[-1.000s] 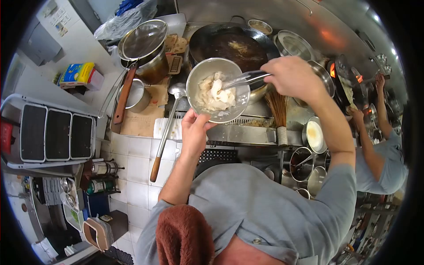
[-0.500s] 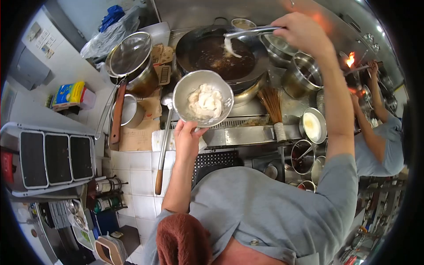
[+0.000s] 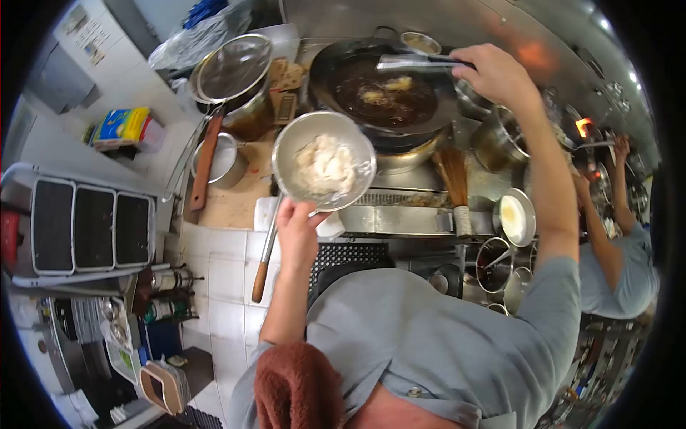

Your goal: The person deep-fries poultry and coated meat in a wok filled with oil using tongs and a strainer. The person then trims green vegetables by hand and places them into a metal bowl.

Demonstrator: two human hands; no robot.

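Observation:
My left hand [image 3: 296,232] grips the rim of a metal bowl [image 3: 287,159] in front of the stove. Inside it lie several pale, batter-coated pieces [image 3: 330,168]. Over the wok [image 3: 325,82], my right hand [image 3: 496,70] is closed on the dark end of metal tongs [image 3: 418,63]. The tongs' tips are blurred, and I see no piece between them. Below them, golden pieces [image 3: 398,84] fry in the dark, bubbling oil. The kind of food under the batter cannot be made out.
A strainer [image 3: 232,68] with a wooden handle rests on a pot at the left. A long-handled utensil [image 3: 261,279] partly hides behind the bowl. A bamboo brush [image 3: 451,171] stands right of the wok. At far right a co-worker [image 3: 618,264] works near a flame [image 3: 584,127].
The pale piece held in the tongs has left them, and golden pieces now show in the oil. The tongs blur with motion. My view has shifted slightly.

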